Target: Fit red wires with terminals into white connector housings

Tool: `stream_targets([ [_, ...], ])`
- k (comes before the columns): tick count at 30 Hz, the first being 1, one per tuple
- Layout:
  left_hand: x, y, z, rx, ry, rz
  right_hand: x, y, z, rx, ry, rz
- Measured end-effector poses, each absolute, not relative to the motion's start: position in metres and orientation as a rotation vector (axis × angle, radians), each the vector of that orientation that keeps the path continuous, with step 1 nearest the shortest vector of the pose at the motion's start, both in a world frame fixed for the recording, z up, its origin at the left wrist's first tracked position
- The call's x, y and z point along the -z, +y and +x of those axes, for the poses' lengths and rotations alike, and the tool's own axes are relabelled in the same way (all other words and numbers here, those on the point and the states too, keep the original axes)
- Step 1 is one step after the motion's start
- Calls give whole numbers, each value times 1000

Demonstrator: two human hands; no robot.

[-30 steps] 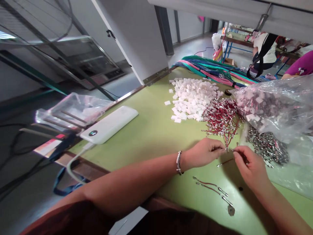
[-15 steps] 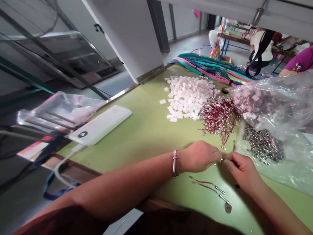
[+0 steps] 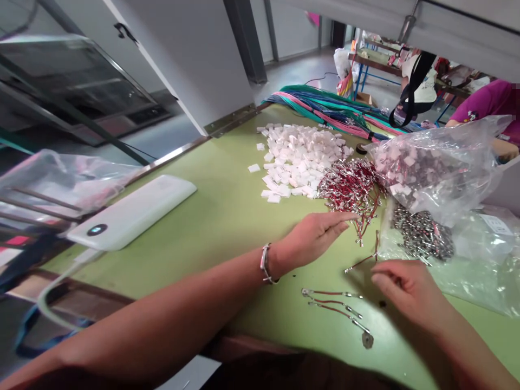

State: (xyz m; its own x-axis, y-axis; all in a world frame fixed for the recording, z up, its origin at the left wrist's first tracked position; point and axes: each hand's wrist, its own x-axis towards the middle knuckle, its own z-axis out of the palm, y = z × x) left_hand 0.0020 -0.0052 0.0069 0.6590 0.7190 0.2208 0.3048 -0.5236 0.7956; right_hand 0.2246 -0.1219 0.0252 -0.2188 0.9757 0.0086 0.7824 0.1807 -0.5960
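My left hand (image 3: 312, 241) is stretched flat, its fingertips at the near edge of a heap of short red wires (image 3: 349, 184) with metal ends. My right hand (image 3: 406, 290) is curled, thumb close to the index finger; anything inside it is hidden. Just beyond its fingertips lies a loose red wire (image 3: 361, 263), close to the heap. Nearer to me, a row of several red wires (image 3: 331, 293) with metal ends rests on the green tabletop (image 3: 227, 238). A small round metal piece (image 3: 368, 340) sits at the end of the nearest one.
White plastic pieces (image 3: 300, 157) are heaped behind the wires. At right are a clear bag (image 3: 442, 162) of similar pieces and a pile of metal terminals (image 3: 424, 233) on plastic. Cable bundles (image 3: 325, 111) run along the back. A white power bank (image 3: 138, 211) lies left; a co-worker's purple sleeve (image 3: 483, 103) shows beyond.
My hands have moved apart, the left one reaching forward to the red wires with its fingers straightened. One more red wire lies in the row before me. The view has shifted right.
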Motion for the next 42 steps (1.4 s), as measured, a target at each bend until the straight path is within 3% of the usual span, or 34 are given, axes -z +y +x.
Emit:
stream_targets([
  [6,-4,-5,11,-495,919,2132,-10,-103,283,54,-2054,-2218],
  [11,6,-4,15,-478,855,2067,4,-98,280,259,-2297,-2247],
  [20,10,-13,19,-493,799,1904,9,-88,272,568,-2193,-2303],
  [22,11,-15,19,-498,788,1897,4,-92,265,509,-2089,-2234],
  [27,14,-20,20,-538,729,1922,-7,-108,225,-101,-2027,-1721],
  [30,13,-22,19,-547,649,1968,-5,-111,203,-255,-1991,-1523],
  [35,10,-21,16,-558,598,2146,-1,-108,202,-358,-1984,-1490],
  [42,16,-26,13,-501,327,2858,-12,-113,205,-789,-1981,-1644],
])
